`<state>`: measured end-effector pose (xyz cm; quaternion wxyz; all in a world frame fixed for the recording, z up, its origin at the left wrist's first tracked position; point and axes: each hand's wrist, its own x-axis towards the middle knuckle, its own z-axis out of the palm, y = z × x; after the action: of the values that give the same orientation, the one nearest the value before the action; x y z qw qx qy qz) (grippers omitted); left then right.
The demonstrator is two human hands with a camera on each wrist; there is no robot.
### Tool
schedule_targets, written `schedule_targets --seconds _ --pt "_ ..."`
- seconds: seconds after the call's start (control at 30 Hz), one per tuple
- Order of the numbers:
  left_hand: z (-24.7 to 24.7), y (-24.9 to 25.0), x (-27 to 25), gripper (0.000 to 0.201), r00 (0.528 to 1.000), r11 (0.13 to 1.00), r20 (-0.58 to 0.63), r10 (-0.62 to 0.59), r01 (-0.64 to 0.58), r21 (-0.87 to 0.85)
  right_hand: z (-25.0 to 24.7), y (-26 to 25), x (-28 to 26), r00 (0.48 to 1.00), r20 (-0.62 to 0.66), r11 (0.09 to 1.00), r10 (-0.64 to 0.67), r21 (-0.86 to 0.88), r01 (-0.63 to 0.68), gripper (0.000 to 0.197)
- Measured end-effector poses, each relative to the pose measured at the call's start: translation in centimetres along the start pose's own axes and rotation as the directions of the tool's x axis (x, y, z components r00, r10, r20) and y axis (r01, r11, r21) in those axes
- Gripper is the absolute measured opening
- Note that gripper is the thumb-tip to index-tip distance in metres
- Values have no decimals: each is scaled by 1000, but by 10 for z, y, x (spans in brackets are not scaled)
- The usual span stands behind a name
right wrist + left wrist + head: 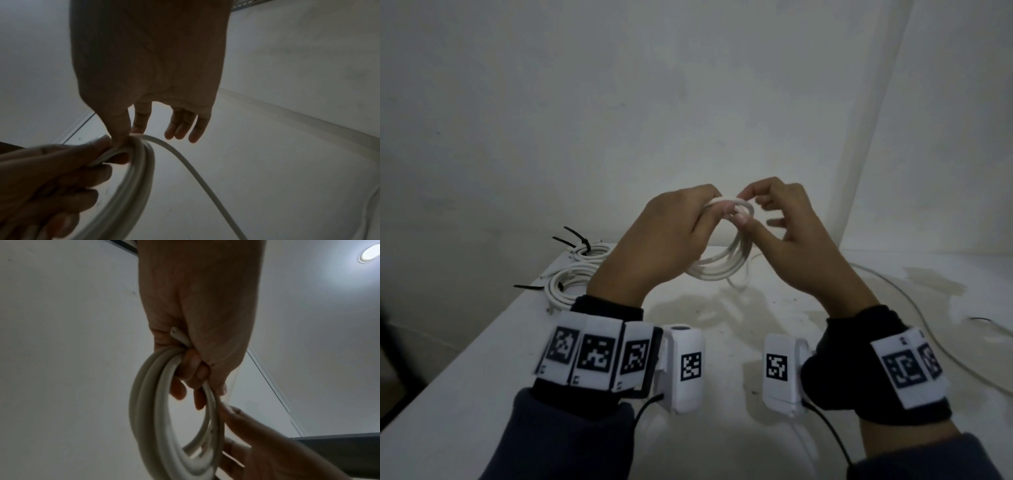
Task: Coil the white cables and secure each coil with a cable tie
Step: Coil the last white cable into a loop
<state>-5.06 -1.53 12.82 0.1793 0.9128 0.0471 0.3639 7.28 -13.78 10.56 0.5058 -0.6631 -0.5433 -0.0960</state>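
I hold a white cable coil [717, 265] up above the white table [482, 377]. My left hand [671, 233] grips the top of the coil [148, 402] with its fingers curled round several loops. My right hand [784, 219] pinches a strand at the coil's top [141, 146] between thumb and forefinger, and its other fingers are spread loose. The free cable tail [205, 186] runs off from the pinch down to the right. A cut cable end [176, 334] sticks out of my left fist.
Two finished coils [571, 282] [592, 251] bound with black cable ties [577, 236] lie at the table's far left corner. A loose white cable [914, 308] trails across the right side of the table. Walls stand close behind and to the right.
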Motion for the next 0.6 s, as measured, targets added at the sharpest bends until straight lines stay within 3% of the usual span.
schedule_targets --seconds 0.1,0.17,0.27,0.37,0.47,0.6 --pt "-1 -5 1 27 1000 1000 -1 21 -21 6 -8 -1 1 996 -18 994 -90 -70 89 7" --pt "0 -5 1 24 999 998 -12 43 -43 -51 -10 -2 4 995 -40 991 -89 92 92 4" --pt "4 -2 2 28 993 993 -87 81 -88 -83 -9 -5 2 1000 -17 926 -10 376 16 15" --pt "8 0 4 25 982 987 -166 90 -110 -117 -8 -14 -2 995 58 834 84 543 -102 12" --pt "10 1 4 24 963 977 -261 62 -112 -182 -8 -21 -2 986 115 798 122 580 -167 12" --pt "14 3 7 23 922 958 -385 -30 -83 -273 -4 -21 -3 974 192 767 121 604 -214 30"
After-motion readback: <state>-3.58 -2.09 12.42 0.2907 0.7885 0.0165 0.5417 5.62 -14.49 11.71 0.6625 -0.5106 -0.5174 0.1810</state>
